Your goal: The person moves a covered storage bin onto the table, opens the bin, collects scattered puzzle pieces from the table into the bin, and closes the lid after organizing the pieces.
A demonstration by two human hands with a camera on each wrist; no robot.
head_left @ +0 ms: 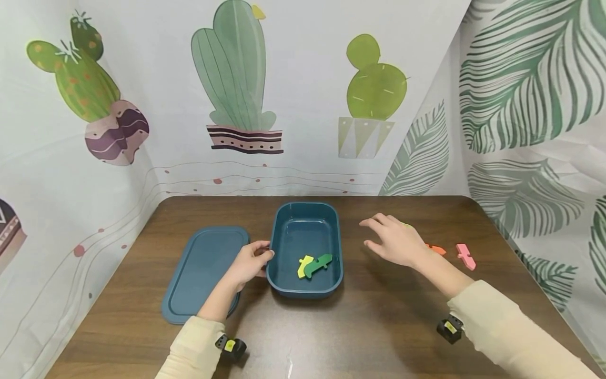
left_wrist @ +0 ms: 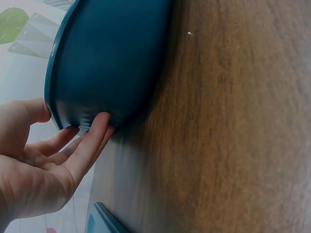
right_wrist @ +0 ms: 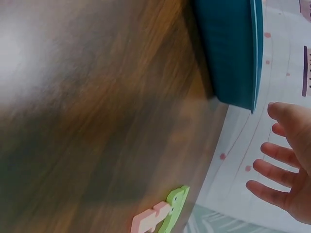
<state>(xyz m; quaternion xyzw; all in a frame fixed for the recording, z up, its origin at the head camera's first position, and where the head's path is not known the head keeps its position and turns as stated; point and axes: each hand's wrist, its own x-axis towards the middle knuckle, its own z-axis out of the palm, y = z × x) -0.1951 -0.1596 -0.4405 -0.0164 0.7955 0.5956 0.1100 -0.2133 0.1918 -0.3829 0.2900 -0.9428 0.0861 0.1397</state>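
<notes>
A dark blue rectangular box (head_left: 305,292) sits in the middle of the table with its top uncovered. Inside lie a yellow notched piece (head_left: 302,269) and a dark green notched piece (head_left: 319,265), overlapping. My left hand (head_left: 251,263) holds the box's left side, thumb at the rim (left_wrist: 48,92) and fingers against the outer wall. To the right of the box, my right hand (head_left: 395,239) hovers with fingers spread and nothing in them. Beyond it are an orange piece (head_left: 436,249), partly hidden by the hand, a pink piece (head_left: 466,256) and a light green piece (right_wrist: 175,206).
A flat blue lid (head_left: 203,273) lies left of the box, partly under the left forearm in the head view. The brown wooden table (head_left: 369,326) ends at the back against a cloth (head_left: 307,105) printed with cacti and leaves.
</notes>
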